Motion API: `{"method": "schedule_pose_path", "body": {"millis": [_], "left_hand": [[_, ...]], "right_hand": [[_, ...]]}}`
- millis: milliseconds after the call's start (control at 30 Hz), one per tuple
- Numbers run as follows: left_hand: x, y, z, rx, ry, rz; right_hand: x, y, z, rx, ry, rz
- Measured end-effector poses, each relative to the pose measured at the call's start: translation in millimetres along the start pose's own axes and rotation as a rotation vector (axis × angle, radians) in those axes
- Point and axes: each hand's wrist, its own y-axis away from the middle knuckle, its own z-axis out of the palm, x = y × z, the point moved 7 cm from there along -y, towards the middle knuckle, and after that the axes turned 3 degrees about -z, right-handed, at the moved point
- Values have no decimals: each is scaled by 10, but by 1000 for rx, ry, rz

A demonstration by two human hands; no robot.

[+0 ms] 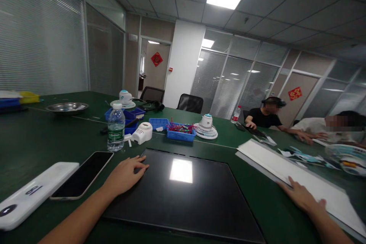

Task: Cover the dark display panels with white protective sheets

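Note:
A flat black screen panel (188,202) lies face up on the green table in front of me, reflecting a ceiling light. My left hand (126,175) rests at its upper left edge, fingers stretched out and touching the panel. To the right, a stack of long white sheets (297,173) lies at a slant. My right hand (303,196) is on the near edge of this stack with its fingers extended; whether any finger reaches under the sheets I cannot tell.
Left are a phone (82,175), a white device marked 81 (37,192) and a water bottle (116,129). Behind the panel stand a blue tray of wired parts (180,132), a white housing (143,132) and a small fan (206,126). Two people (265,116) sit at right.

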Motion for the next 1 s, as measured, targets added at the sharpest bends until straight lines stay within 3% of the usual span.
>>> {"method": "schedule_pose_path", "body": {"millis": [67,267,533,633,900,1000], "left_hand": [[-30,-10,-5,20,-22,-23],[-81,15,-28,58,-38,-57],[-49,159,-113,73,36,-32],[-62,162,-115,90,53,-40],[-85,113,-86,123,120,-26],[-96,96,-100,157,172,-20]], "right_hand": [[-75,99,-43,-53,28,11],[-497,469,-423,14,101,-135],[-926,947,-650,-113,127,-271],[-1309,1223,-718,-106,172,-348],[-2646,2052,-812,-93,114,-610],[-2996,2428,-961,-29,3,-805]]}}
